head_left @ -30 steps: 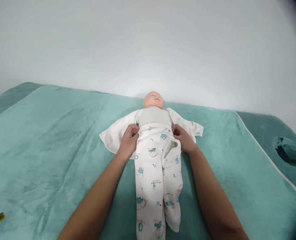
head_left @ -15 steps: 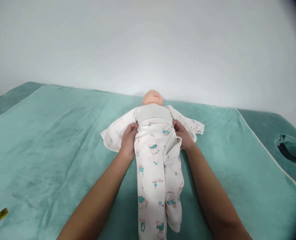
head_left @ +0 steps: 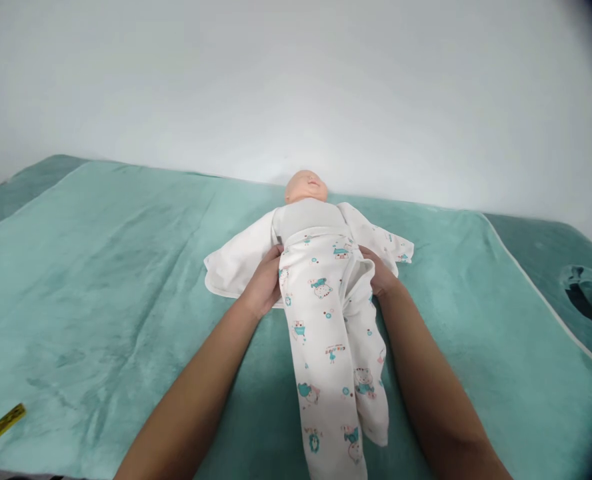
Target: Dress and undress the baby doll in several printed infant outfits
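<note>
Trousers (head_left: 321, 320) partly hide left hand (head_left: 267, 281) and right hand (head_left: 383, 273).

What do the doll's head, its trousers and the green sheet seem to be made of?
Doll's head: probably vinyl or plastic; smooth, faint sheen. Trousers: likely cotton knit; matte, printed, softly folded. Green sheet: perhaps plush or velour; soft nap, with brushed-looking darker patches.

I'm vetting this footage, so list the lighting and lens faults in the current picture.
Head view: the wall is brightest around the doll's head and dims outward; head view: blurred darkness cuts into the upper and lower right corners; head view: the printed trousers look fairly clear, but their tiny lettering and the yellow strip's marks can't be read.
</note>
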Available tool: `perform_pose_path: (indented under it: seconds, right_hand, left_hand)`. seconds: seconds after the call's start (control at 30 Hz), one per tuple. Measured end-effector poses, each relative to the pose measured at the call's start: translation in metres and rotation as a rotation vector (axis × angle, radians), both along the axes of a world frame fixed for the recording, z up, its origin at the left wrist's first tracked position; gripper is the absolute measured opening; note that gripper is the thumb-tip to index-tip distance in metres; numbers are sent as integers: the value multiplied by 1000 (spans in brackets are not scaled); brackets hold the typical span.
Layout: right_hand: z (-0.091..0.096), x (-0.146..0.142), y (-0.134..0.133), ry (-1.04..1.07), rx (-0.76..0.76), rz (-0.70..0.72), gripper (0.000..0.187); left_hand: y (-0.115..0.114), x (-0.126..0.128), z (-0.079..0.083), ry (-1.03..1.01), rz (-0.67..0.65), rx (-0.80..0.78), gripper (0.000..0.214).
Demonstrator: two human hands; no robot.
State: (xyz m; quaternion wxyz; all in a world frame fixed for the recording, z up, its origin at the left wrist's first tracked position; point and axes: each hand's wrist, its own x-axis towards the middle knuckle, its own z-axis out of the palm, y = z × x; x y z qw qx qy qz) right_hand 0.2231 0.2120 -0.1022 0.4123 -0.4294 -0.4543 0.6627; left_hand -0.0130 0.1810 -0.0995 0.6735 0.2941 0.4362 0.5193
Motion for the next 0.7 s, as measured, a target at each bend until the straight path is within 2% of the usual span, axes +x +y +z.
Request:
perform_pose_path:
  seconds: [0.2,0.53,0.6,0.7]
  right_hand:
    - [0,-2,3,38,24,55,39]
    - [5,-11,-1,-95,116,-44,27]
    - [3,-12,0,-138,175,-68,27]
    - [-5,-10,4,-235,285,-113,28]
  left_hand:
    - [-1,2,1,85,111,104,23]
    - [3,0,-5,54,110,153,27]
    - [3,0,-5,96,125,188,24]
    - [2,-2,-5,284,218,284,15]
